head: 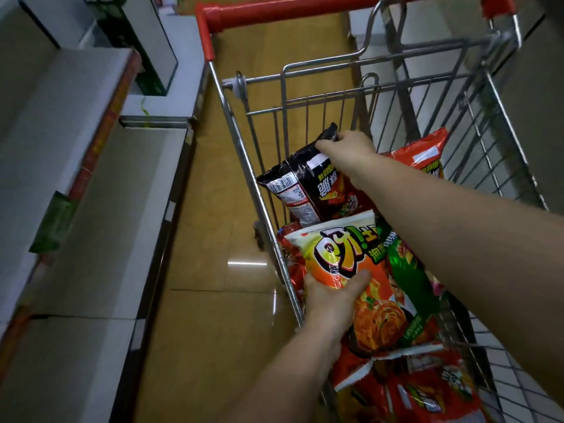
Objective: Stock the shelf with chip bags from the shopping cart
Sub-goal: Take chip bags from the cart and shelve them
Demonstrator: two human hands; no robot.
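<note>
Reaching into the shopping cart (268,206) with both arms, the person has a bag in each hand. The right hand (348,148) pinches the top corner of a black chip bag (305,184), fingers curled tight over the edge, and that bag stands tilted against the cart's left wall, up toward the red handle (274,13). The left hand (332,291) grips an orange-and-yellow chip bag (360,270) from the side, thumb pressed across its front, near the middle of the cart. Under and around those sit a green bag (409,270) and several red bags (421,389). Left of the cart is the grey shelf (76,166), shelves looking bare from here.
</note>
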